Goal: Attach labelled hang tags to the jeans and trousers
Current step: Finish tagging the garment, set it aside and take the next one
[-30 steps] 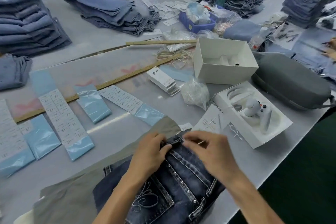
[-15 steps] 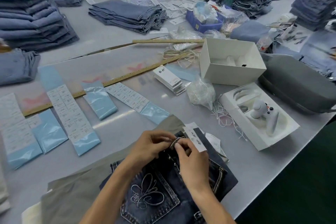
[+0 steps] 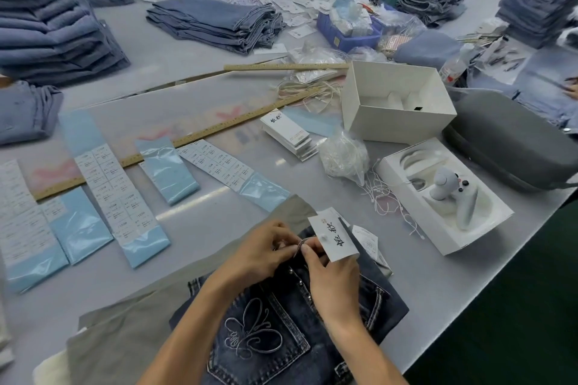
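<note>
Bright, even light; edges warped.

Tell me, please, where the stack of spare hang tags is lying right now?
In the head view the tag stack lies on the table right of centre, between the long ruler and the open white box, just behind the bag of strings.

Grey worktable [image 3: 391,278] loaded with denim, labels and boxes

Dark jeans [image 3: 281,322] lie at the near edge, partly on a grey-green cloth [image 3: 125,337]. Strips of sticker labels [image 3: 115,194] on pale blue backing spread across the left side, next to a long wooden ruler [image 3: 194,137]. A small stack of white hang tags [image 3: 289,134] sits mid-table, near a clear bag of strings [image 3: 342,155]. To the right stand an open white box [image 3: 395,103], a white tray [image 3: 444,197] and a grey case [image 3: 513,147]. Folded denim stacks [image 3: 215,22] line the far side.
</note>
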`<state>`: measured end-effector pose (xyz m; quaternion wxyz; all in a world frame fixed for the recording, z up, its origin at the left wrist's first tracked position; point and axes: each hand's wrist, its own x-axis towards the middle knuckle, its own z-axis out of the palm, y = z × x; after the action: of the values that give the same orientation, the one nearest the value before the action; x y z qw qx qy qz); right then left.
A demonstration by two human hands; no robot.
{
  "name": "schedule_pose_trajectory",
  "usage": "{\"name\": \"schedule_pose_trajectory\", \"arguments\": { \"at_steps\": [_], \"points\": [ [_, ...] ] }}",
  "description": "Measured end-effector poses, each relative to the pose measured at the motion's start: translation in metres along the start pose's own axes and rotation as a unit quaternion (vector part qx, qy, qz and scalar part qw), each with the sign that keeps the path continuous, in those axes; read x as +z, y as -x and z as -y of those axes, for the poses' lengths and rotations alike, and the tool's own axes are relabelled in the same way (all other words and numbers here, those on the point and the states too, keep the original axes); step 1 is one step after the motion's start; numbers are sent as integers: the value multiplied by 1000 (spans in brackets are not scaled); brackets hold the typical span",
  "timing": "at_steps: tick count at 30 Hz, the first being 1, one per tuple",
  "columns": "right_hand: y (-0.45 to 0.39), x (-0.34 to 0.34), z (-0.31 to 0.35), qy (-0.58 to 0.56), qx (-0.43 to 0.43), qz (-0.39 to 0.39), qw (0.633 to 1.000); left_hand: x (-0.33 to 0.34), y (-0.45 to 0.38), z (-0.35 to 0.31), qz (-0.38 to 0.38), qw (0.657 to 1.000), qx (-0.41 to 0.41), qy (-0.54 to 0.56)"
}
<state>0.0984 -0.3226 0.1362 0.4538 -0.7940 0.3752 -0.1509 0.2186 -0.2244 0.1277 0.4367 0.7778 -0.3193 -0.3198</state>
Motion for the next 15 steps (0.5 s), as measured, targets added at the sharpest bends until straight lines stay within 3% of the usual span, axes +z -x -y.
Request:
{"name": "schedule_pose_trajectory", "arguments": {
  "at_steps": [5,8,11,15],
  "points": [
    [7,-4,4,36,-62,-7,997,0,4,2,17,994,-39,101],
    [19,-9,5,107,-109,7,988,0,9,3,-69,974,-69,207],
    [42,-20,3,152,-219,10,964,-7,15,5,-175,951,-44,249],
    [72,-36,-9,110,-325,-23,939,-17,22,7,-249,903,-17,350]
  ]
}}
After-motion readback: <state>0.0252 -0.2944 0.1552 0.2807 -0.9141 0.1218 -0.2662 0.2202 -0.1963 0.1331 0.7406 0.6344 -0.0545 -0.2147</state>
